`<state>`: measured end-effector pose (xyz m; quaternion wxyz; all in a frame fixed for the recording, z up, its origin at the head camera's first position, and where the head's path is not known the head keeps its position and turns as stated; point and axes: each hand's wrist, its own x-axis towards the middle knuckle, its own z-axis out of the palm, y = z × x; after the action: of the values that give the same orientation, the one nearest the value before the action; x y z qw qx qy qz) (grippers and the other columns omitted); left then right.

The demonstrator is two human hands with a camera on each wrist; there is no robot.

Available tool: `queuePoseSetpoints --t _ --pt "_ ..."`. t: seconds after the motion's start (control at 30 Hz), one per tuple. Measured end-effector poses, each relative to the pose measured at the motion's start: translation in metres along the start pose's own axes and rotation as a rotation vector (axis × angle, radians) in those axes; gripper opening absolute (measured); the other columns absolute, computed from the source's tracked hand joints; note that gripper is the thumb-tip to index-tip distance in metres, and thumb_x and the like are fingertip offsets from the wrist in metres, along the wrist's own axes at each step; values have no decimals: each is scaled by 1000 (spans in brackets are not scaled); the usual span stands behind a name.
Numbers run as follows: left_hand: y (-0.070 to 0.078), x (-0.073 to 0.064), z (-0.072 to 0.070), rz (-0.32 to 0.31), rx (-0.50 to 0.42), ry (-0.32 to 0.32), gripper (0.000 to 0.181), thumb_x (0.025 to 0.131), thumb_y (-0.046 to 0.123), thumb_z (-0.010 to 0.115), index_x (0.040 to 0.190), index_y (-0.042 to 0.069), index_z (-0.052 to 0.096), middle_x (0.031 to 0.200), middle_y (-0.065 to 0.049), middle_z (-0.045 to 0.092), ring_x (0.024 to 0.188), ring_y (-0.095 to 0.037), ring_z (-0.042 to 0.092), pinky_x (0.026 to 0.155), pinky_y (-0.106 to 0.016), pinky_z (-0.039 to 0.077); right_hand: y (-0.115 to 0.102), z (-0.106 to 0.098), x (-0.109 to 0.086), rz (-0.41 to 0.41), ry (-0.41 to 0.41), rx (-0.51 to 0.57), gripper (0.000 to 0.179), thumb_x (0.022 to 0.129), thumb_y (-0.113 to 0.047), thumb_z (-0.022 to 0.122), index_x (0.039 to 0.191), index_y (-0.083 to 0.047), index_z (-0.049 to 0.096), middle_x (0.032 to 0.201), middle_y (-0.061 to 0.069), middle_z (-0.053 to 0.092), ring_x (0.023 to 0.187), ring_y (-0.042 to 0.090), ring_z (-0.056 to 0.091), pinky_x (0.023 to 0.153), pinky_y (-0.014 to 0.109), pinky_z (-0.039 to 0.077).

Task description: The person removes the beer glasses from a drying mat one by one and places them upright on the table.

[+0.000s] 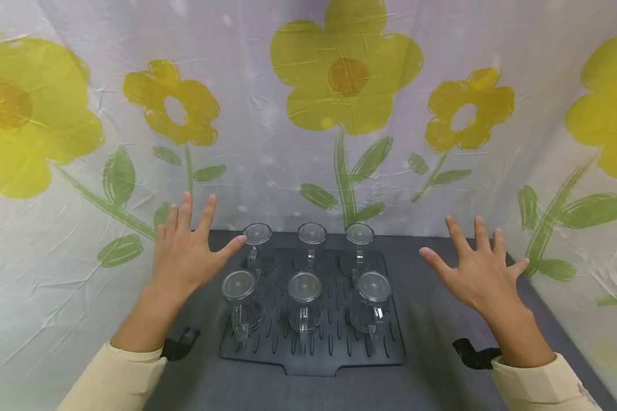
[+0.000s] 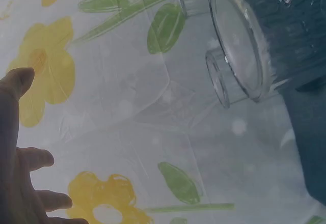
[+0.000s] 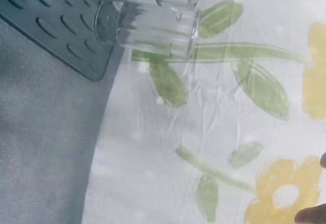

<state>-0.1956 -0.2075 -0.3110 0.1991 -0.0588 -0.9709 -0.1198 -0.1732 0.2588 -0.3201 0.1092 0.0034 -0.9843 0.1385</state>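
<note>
Clear glass mugs stand in two rows of three on a dark ribbed drying mat [image 1: 311,364], seemingly upside down. In the head view, my left hand [image 1: 182,257] hovers left of the mugs with fingers spread, its thumb tip overlapping the back left mug [image 1: 257,234] in the picture. Nearest below it is the front left mug [image 1: 239,286]. To the right of the mat, my right hand [image 1: 475,277] is raised with fingers spread, apart from the front right mug [image 1: 373,286]. Both hands hold nothing. The right wrist view catches only fingertips [image 3: 311,215] at its edge.
The mat lies on a dark grey table [image 1: 236,391]. A white curtain [image 1: 257,171] with yellow flowers hangs behind and along both sides. Black curved pieces [image 1: 185,342] sit at both wrists, by the cream sleeves [image 1: 118,377].
</note>
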Motion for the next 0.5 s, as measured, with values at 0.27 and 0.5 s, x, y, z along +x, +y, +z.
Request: queuePoseSetpoints --t 0.27,0.5 --pt "0 -19 3 6 -38 61 93 87 69 50 156 15 18 156 -27 5 139 -51 10 102 -70 17 1 6 -14 3 13 -4 86 90 -72 39 157 -26 8 153 33 2 132 62 -1 78 89 -5" --pt "-1 -40 10 -24 -109 122 92 87 62 57 156 14 19 157 -25 5 140 -47 10 105 -68 17 2 12 -25 7 21 -2 86 91 -70 40 157 -24 12 152 34 6 131 64 4 79 89 0"
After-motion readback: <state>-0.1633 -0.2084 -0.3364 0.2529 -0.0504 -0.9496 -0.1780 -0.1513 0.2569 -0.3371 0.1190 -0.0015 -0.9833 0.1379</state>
